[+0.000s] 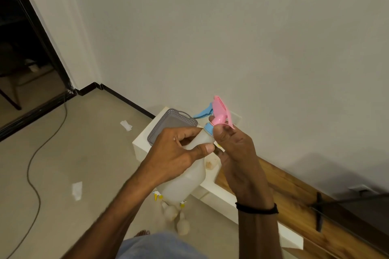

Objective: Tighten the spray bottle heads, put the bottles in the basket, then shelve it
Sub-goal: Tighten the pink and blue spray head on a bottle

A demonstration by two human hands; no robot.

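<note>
Two hands hold one translucent white spray bottle [185, 183] tilted in mid-air, close to the camera. The left hand [172, 153] wraps fingers and thumb round the bottle's shoulder, apparently to steady it. The right hand [237, 153] pinches the blue collar [208, 128] under the pink-and-blue spray head [221, 111] with curled thumb and fingers, seemingly to twist it tight. Just behind the bottle, a grey basket [168, 124] that looks empty waits on a low white shelf unit [141, 143]. Below the bottle, more small bottles [170, 212] sit blurred on the pale floor [94, 143]. Left of the bottle lie paper scraps [76, 190] and a dark cable [31, 164]; beyond it rises a plain white wall [231, 38], with a dark doorway [21, 48] far left
</note>
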